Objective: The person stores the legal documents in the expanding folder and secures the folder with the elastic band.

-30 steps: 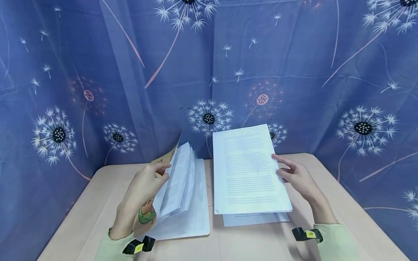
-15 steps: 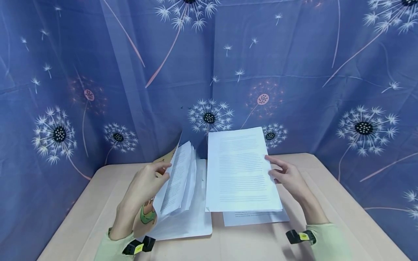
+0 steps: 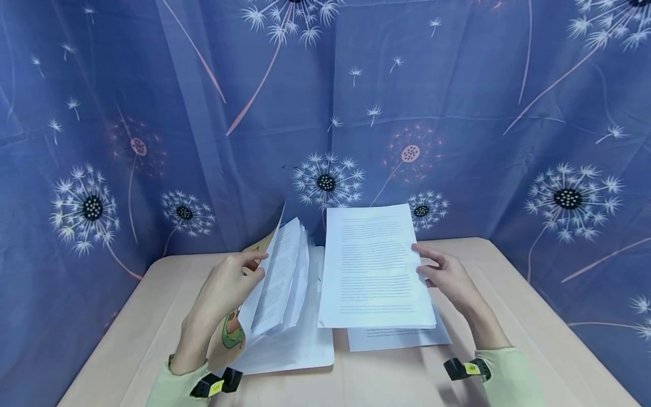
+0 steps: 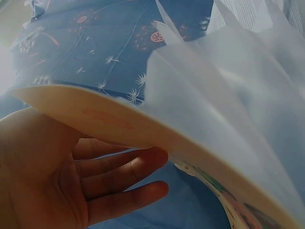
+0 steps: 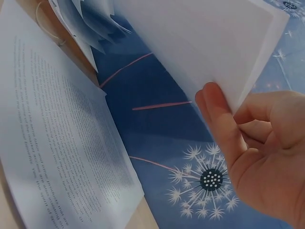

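Note:
A folder (image 3: 305,353) with clear sleeves and printed pages stands partly open at the left of the table. My left hand (image 3: 226,282) pinches its tan cartoon cover (image 4: 114,114) near the edge and holds it raised, with sleeves fanning beside it. My right hand (image 3: 450,280) grips a thin stack of printed paper (image 3: 373,268) at its right edge, thumb on one side and fingers on the other. The stack is tilted up above the table, its left edge beside the folder's right edge. Below it lies another printed sheet (image 3: 402,339), mostly covered in the head view.
The pale table (image 3: 549,339) has rounded far corners. Behind and around it hangs a blue dandelion-print curtain (image 3: 458,85). Both wrists carry black straps with small cameras (image 3: 216,384).
My right hand has moved left and slightly lower with the paper stack, bringing it close to the folder. The left hand still holds the cover in nearly the same place.

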`<state>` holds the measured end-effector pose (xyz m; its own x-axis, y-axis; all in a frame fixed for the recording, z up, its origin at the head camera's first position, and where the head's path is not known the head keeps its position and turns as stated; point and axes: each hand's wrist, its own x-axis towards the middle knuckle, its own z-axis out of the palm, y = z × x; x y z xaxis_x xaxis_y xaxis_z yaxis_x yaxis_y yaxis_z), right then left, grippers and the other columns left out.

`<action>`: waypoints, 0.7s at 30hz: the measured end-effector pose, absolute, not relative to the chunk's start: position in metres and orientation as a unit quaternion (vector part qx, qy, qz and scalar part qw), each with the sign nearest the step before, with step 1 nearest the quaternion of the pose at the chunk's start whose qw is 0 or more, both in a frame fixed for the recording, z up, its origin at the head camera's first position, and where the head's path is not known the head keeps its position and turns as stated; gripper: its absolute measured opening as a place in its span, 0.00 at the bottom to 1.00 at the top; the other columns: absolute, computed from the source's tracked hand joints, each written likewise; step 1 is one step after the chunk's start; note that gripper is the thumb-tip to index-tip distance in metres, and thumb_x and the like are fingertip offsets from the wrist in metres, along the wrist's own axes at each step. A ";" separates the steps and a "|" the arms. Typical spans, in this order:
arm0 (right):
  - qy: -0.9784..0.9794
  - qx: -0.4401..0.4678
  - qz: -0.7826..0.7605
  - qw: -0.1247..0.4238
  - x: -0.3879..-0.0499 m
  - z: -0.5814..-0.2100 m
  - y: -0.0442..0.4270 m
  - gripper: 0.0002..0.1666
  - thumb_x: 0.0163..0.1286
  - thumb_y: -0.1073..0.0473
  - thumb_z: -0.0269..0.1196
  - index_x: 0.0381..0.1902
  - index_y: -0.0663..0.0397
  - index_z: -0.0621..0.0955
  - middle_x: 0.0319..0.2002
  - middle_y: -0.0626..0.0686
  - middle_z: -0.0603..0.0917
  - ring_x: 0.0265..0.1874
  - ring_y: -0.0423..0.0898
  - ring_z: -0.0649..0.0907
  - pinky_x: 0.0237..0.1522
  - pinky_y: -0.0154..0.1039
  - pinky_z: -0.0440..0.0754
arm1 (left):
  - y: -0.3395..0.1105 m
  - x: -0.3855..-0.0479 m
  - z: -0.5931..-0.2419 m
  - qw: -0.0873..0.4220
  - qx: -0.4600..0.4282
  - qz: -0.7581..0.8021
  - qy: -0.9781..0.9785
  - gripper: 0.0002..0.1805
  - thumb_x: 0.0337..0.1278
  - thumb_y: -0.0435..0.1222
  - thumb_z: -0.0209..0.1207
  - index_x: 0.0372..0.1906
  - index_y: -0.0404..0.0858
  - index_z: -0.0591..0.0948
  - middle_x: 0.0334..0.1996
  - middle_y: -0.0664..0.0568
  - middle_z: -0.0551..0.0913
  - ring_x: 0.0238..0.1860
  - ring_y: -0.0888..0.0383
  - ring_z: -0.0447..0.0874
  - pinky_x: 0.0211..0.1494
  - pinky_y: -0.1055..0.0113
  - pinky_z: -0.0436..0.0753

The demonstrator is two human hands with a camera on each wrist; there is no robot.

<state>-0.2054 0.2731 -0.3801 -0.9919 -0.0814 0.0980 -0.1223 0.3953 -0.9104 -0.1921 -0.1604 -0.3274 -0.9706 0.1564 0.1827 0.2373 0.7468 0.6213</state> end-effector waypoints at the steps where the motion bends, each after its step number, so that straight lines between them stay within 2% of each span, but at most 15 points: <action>1: -0.836 0.061 0.545 0.018 -0.205 -0.380 0.273 0.33 0.73 0.62 0.56 0.75 0.55 0.65 0.75 0.58 0.64 0.33 0.37 0.76 0.37 0.34 0.80 | -0.160 -0.192 -0.327 0.059 -0.105 -0.340 -0.933 0.23 0.64 0.38 0.51 0.63 0.48 0.80 0.44 0.51 0.85 0.15 0.59 0.62 0.20 0.66 0.66; 12: -0.830 0.059 0.554 0.000 -0.207 -0.381 0.270 0.34 0.72 0.64 0.56 0.74 0.59 0.65 0.73 0.61 0.65 0.27 0.38 0.73 0.33 0.34 0.77 | -0.158 -0.191 -0.326 0.066 -0.114 -0.338 -0.932 0.23 0.64 0.38 0.51 0.62 0.47 0.80 0.41 0.52 0.85 0.15 0.59 0.62 0.19 0.67 0.66; 21: -0.824 0.062 0.563 -0.019 -0.209 -0.385 0.261 0.35 0.71 0.63 0.57 0.75 0.59 0.64 0.74 0.63 0.63 0.31 0.38 0.75 0.37 0.35 0.79 | -0.158 -0.190 -0.326 0.072 -0.115 -0.336 -0.932 0.22 0.63 0.37 0.52 0.62 0.46 0.81 0.40 0.52 0.86 0.14 0.60 0.61 0.18 0.68 0.65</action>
